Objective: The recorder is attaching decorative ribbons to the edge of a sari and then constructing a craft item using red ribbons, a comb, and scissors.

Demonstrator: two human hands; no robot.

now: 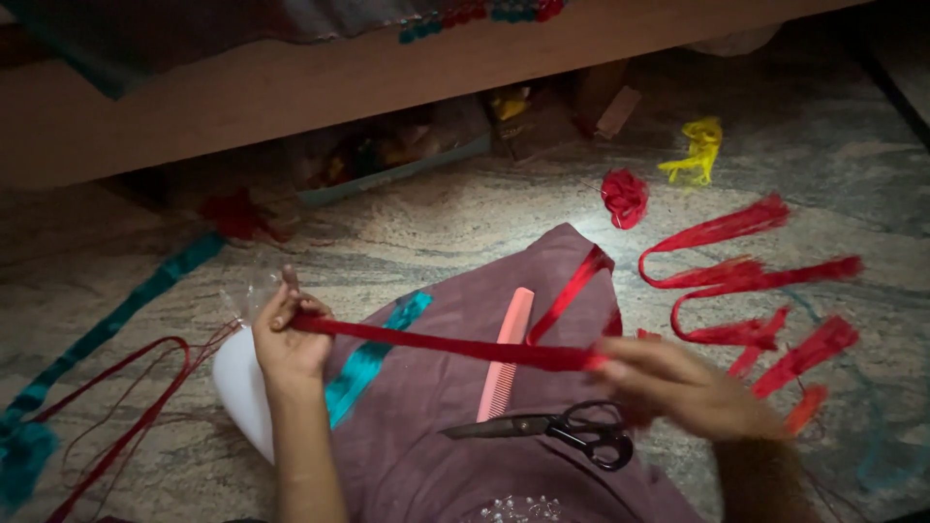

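Observation:
My left hand (288,339) pinches one end of a red ribbon strip (436,342). My right hand (683,385), blurred, grips the other end, and the strip is stretched taut between them above my lap. Under it lie a pink comb (506,351) and black scissors (557,428) on mauve cloth (465,426). A teal ribbon piece (373,353) lies on the same cloth. Another red ribbon length (573,289) trails up from near my right hand.
Several red frayed ribbon loops (746,281) lie on the stone floor at right, with a red rosette (624,198) and yellow ribbon scrap (699,150) beyond. A long teal ribbon (107,324) and red cords (136,407) lie at left. A wooden bed frame (291,87) spans the top.

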